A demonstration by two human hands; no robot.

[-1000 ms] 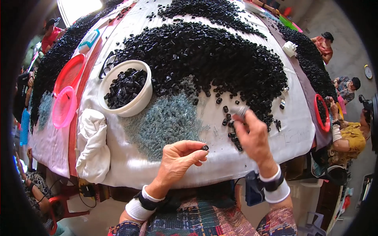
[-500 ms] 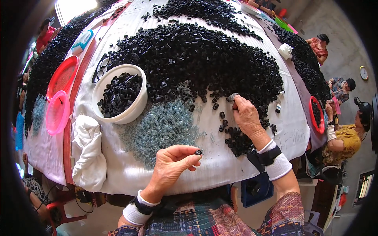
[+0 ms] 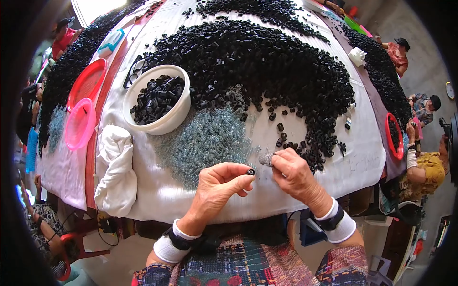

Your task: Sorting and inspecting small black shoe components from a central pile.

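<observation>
My left hand (image 3: pixel 218 190) pinches a small round black plastic part (image 3: pixel 251 172) with a hole in it, between thumb and forefinger. Close beside it, my right hand (image 3: pixel 296 177) has its fingers drawn together. At its fingertips is a grey, crinkled covering or piece (image 3: pixel 266 159); I cannot tell whether it is worn or held. Behind my left hand spreads a pile of small clear coil springs (image 3: pixel 210 143). Loose black plastic parts (image 3: pixel 280 127) lie behind my right hand, at the edge of a large black heap (image 3: pixel 257 62).
A white bowl (image 3: pixel 185 107) of black parts stands left of the springs, near a rolled white cloth (image 3: pixel 114 167). Further left are red (image 3: pixel 71 95) and pink (image 3: pixel 69 140) trays. A small bottle (image 3: pixel 348 124) lies at the right. Other people sit along both sides.
My right hand has come back from the black parts toward my left hand. The left hand still pinches its black part. The whole view has shifted slightly.
</observation>
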